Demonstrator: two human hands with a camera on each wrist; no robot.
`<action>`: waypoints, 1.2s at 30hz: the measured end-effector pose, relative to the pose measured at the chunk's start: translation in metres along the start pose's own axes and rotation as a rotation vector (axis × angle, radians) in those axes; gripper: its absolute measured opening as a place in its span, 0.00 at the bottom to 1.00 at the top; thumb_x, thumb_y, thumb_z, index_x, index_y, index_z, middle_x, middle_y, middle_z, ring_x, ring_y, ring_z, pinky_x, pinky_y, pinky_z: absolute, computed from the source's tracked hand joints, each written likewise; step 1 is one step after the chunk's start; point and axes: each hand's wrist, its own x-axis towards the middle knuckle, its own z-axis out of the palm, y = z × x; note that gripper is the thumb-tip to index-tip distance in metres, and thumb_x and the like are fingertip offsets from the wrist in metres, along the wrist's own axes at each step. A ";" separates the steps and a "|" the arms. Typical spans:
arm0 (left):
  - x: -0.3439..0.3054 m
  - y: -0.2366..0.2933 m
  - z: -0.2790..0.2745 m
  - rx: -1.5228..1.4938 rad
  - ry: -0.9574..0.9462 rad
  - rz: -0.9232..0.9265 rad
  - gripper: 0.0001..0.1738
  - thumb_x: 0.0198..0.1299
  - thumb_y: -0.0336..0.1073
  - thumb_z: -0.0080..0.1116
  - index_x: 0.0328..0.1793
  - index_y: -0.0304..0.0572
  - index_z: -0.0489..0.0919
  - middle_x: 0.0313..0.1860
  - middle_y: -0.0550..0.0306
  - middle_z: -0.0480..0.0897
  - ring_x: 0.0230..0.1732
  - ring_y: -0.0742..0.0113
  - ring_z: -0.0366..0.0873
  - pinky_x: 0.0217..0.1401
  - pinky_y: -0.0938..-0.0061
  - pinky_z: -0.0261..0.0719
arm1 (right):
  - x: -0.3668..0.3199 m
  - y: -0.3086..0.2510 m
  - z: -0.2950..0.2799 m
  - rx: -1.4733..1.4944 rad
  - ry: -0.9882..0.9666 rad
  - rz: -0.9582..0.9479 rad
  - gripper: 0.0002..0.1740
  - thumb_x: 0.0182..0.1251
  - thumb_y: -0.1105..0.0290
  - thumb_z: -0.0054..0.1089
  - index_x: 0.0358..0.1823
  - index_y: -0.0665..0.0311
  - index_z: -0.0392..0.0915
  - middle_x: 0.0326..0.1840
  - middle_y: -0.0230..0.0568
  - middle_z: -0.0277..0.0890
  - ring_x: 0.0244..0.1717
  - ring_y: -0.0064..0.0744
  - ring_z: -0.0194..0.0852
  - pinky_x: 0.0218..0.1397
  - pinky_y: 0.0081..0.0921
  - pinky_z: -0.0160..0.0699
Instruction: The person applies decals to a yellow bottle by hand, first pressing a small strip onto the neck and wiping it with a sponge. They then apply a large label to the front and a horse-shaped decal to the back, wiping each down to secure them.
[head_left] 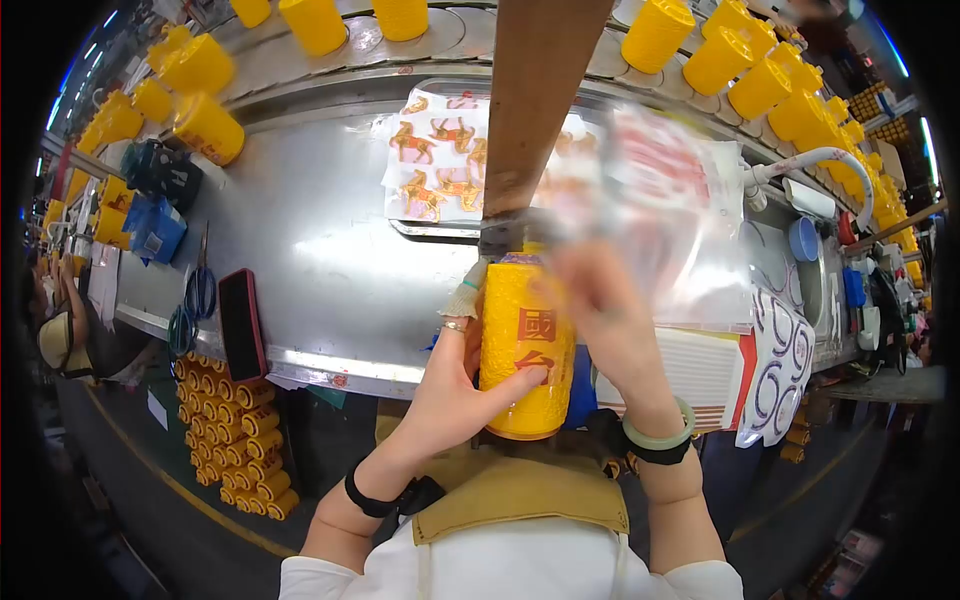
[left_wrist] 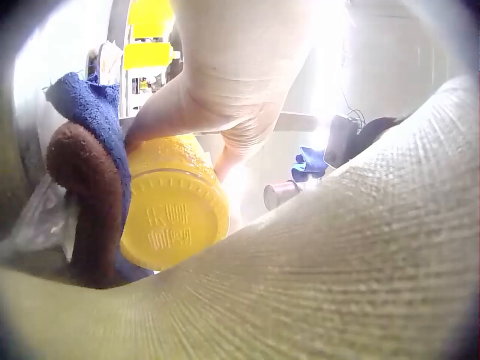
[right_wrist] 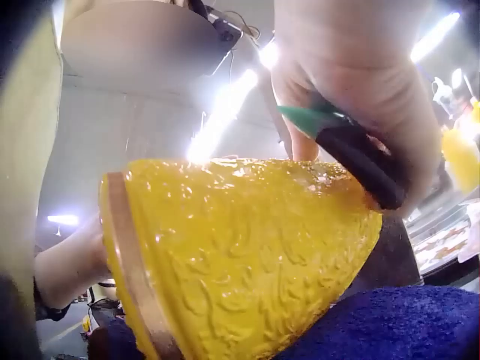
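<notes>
A yellow embossed bottle (head_left: 528, 345) with red characters stands before the apron, its neck end away from the body. My left hand (head_left: 470, 375) holds it from the left side, thumb laid across its front; in the left wrist view the bottle's round base (left_wrist: 174, 221) faces the camera. At the bottle's upper right, my right hand (head_left: 605, 300) is blurred. In the right wrist view its curled fingers grip a small black tool (right_wrist: 360, 161) with a green end (right_wrist: 304, 118), close over the bottle's surface; its exact kind cannot be told. A blue cloth (right_wrist: 390, 322) lies beneath the bottle.
A brown upright post (head_left: 545, 100) rises just beyond the bottle. Horse decal sheets (head_left: 435, 150) lie on a tray behind it, clear film sheets (head_left: 690, 200) to the right. Scissors (head_left: 200, 285) and a phone (head_left: 240, 325) lie at left. Yellow bottles (head_left: 660, 35) line the conveyor.
</notes>
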 end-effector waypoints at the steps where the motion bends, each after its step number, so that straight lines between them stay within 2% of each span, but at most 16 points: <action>1: 0.000 0.000 0.000 -0.001 0.000 -0.001 0.59 0.61 0.21 0.68 0.89 0.42 0.40 0.83 0.46 0.58 0.82 0.56 0.59 0.82 0.59 0.61 | 0.000 0.001 0.000 -0.012 0.014 -0.013 0.17 0.63 0.63 0.75 0.43 0.64 0.78 0.29 0.25 0.67 0.32 0.15 0.61 0.34 0.19 0.63; 5: 0.001 0.000 -0.001 0.006 -0.016 0.008 0.59 0.61 0.21 0.68 0.89 0.41 0.39 0.84 0.46 0.57 0.82 0.55 0.59 0.82 0.59 0.60 | -0.002 -0.004 -0.002 -0.031 -0.006 0.038 0.14 0.66 0.64 0.72 0.43 0.64 0.78 0.29 0.25 0.67 0.33 0.15 0.61 0.35 0.18 0.63; 7: 0.000 -0.001 -0.003 0.015 -0.025 0.024 0.58 0.62 0.21 0.67 0.89 0.41 0.39 0.84 0.45 0.57 0.82 0.55 0.59 0.83 0.59 0.59 | -0.003 -0.003 -0.004 0.169 -0.028 0.051 0.09 0.70 0.69 0.68 0.45 0.65 0.79 0.29 0.24 0.67 0.33 0.15 0.63 0.38 0.18 0.65; 8: 0.000 -0.002 -0.005 0.003 -0.026 0.047 0.55 0.64 0.22 0.64 0.89 0.40 0.40 0.84 0.46 0.57 0.82 0.55 0.59 0.83 0.60 0.58 | -0.005 -0.006 -0.006 0.168 -0.029 0.051 0.09 0.70 0.69 0.68 0.45 0.65 0.79 0.29 0.24 0.67 0.33 0.15 0.63 0.38 0.18 0.65; 10: 0.003 -0.003 -0.006 -0.010 -0.028 0.072 0.52 0.66 0.23 0.62 0.89 0.39 0.41 0.84 0.46 0.57 0.82 0.56 0.59 0.84 0.60 0.56 | -0.014 -0.018 -0.012 0.211 0.013 0.180 0.09 0.73 0.73 0.64 0.50 0.65 0.78 0.30 0.24 0.67 0.36 0.15 0.65 0.42 0.18 0.66; 11: 0.007 -0.003 -0.006 -0.068 0.018 0.070 0.49 0.69 0.25 0.61 0.88 0.37 0.43 0.82 0.46 0.61 0.80 0.58 0.62 0.82 0.61 0.60 | -0.019 -0.020 -0.012 0.208 0.013 0.179 0.09 0.73 0.73 0.64 0.50 0.65 0.78 0.30 0.24 0.67 0.36 0.15 0.65 0.42 0.18 0.66; 13: 0.013 -0.003 -0.006 -0.129 0.065 0.067 0.45 0.72 0.26 0.60 0.87 0.35 0.45 0.80 0.47 0.64 0.79 0.61 0.64 0.81 0.63 0.63 | -0.028 -0.023 -0.010 0.272 0.012 0.228 0.14 0.72 0.74 0.63 0.57 0.64 0.76 0.32 0.25 0.67 0.38 0.15 0.66 0.44 0.18 0.66; 14: 0.015 -0.001 -0.007 -0.158 0.062 0.039 0.44 0.73 0.26 0.59 0.88 0.36 0.46 0.80 0.47 0.64 0.79 0.61 0.64 0.81 0.63 0.63 | -0.032 -0.020 -0.008 0.263 -0.002 0.258 0.22 0.70 0.74 0.66 0.63 0.63 0.71 0.35 0.26 0.67 0.38 0.16 0.65 0.45 0.18 0.66; 20: 0.018 -0.004 -0.009 -0.137 0.044 0.001 0.45 0.72 0.27 0.60 0.88 0.38 0.46 0.80 0.47 0.64 0.79 0.62 0.64 0.81 0.63 0.63 | -0.037 -0.008 -0.001 0.263 -0.017 0.197 0.33 0.66 0.73 0.72 0.69 0.61 0.65 0.37 0.25 0.64 0.38 0.16 0.61 0.43 0.16 0.64; 36: 0.018 -0.003 -0.006 -0.176 0.080 -0.011 0.44 0.73 0.28 0.59 0.88 0.37 0.47 0.79 0.47 0.65 0.78 0.62 0.65 0.80 0.64 0.65 | -0.038 -0.009 -0.001 0.300 -0.017 0.213 0.34 0.66 0.75 0.71 0.70 0.61 0.64 0.38 0.25 0.64 0.38 0.16 0.60 0.44 0.16 0.63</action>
